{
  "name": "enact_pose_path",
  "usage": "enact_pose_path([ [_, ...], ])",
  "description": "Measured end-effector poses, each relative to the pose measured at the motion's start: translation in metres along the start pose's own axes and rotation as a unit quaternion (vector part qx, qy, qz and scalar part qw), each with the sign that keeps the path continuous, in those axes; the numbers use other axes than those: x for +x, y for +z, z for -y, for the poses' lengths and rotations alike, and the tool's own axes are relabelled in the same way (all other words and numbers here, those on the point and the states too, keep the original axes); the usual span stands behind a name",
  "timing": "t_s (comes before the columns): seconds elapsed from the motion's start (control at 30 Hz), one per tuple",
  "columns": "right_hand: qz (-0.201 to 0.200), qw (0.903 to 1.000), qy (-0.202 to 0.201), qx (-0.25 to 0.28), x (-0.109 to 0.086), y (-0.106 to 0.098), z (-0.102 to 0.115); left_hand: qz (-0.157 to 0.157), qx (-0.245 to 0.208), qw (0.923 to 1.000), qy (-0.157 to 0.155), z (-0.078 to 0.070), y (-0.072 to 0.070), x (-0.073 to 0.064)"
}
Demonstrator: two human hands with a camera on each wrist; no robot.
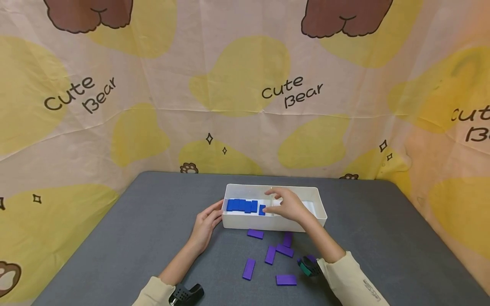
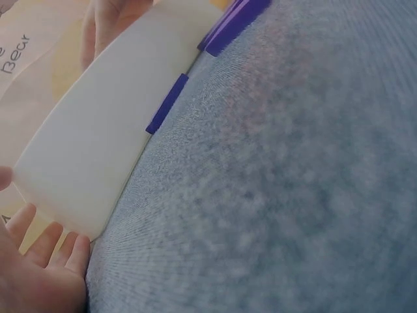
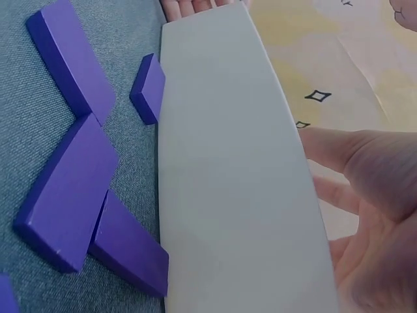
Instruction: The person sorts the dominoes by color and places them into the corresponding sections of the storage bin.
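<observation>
A long white plastic box stands on the grey table, with blue rectangular blocks side by side in its left part. One more blue block sits a little to their right. My right hand reaches over the box's front wall, thumb and fingers spread apart, the thumb tip right at that single block. In the right wrist view the box wall hides the fingertips. My left hand rests its extended fingers against the box's left end; the left wrist view shows those fingers at the corner.
Several purple blocks lie scattered on the table in front of the box, one close to its front wall. Some touch one another below my right forearm. A patterned cloth hangs behind the table.
</observation>
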State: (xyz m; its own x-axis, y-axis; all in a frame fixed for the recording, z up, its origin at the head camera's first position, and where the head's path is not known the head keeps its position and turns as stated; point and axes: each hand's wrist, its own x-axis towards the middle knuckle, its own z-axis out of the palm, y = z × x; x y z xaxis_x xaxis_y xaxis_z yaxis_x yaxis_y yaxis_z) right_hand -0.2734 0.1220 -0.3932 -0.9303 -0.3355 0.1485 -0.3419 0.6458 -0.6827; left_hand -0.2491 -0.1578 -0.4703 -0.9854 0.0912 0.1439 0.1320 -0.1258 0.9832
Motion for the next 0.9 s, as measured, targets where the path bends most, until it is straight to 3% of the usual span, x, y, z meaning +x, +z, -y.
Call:
enact_pose_path([
  [0.23, -0.02, 0.9996, -0.016, 0.015, -0.011, -0.006, -0.002, -0.005, -0.007, 1.0, -0.003, -0.002, 0.0, -0.001],
  [0.47, -0.044, 0.9989, 0.002, 0.017, -0.023, -0.013, -0.004, -0.009, -0.011, 0.9999, -0.003, -0.003, 0.001, -0.002],
  [0.9, -0.106, 0.9938, -0.009, 0.035, -0.041, -0.019, -0.013, -0.025, -0.003, 0.9997, -0.004, -0.007, 0.005, -0.001],
])
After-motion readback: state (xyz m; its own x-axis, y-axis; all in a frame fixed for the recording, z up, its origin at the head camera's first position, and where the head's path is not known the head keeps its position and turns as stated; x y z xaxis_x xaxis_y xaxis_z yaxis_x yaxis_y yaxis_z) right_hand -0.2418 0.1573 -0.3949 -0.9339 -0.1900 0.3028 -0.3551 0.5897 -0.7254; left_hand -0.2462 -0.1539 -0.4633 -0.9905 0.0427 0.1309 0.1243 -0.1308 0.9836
